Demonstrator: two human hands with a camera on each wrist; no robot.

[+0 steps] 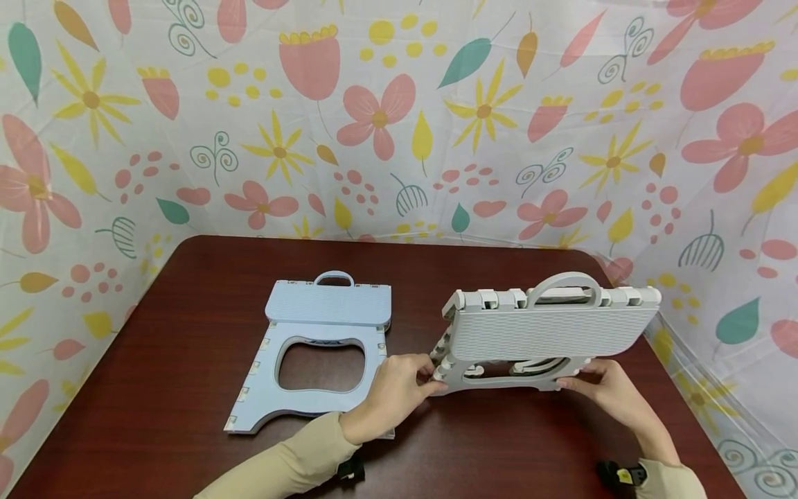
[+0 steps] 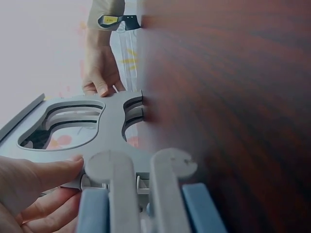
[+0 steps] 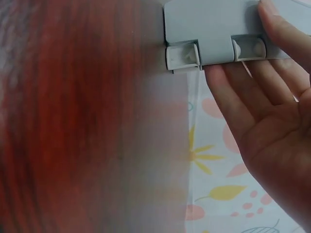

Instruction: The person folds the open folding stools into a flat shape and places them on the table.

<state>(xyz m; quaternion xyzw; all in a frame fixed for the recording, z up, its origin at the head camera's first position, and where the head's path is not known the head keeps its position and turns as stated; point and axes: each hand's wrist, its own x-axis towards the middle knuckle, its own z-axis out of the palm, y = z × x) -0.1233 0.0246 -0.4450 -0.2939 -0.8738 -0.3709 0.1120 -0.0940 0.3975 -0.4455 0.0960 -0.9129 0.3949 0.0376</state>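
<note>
A grey-white folding step stool [image 1: 548, 336] stands partly folded on the table, its handle on top and its seat halves tilted down. At its lower left edge my left hand [image 1: 399, 387] pinches a leg panel between thumb and fingers. My right hand [image 1: 607, 395] grips the opposite panel edge; in the right wrist view its thumb lies on one face of the grey panel [image 3: 214, 29], with fingers behind. A light blue folding stool [image 1: 327, 305] lies folded flat to the left, beside my left forearm, which hides its lower right corner.
The dark red-brown table [image 1: 181, 333] has rounded far corners. Behind it and along the sides hangs a white curtain [image 1: 374, 125] printed with flowers and leaves. Black straps [image 1: 623, 477] with cameras sit at both wrists.
</note>
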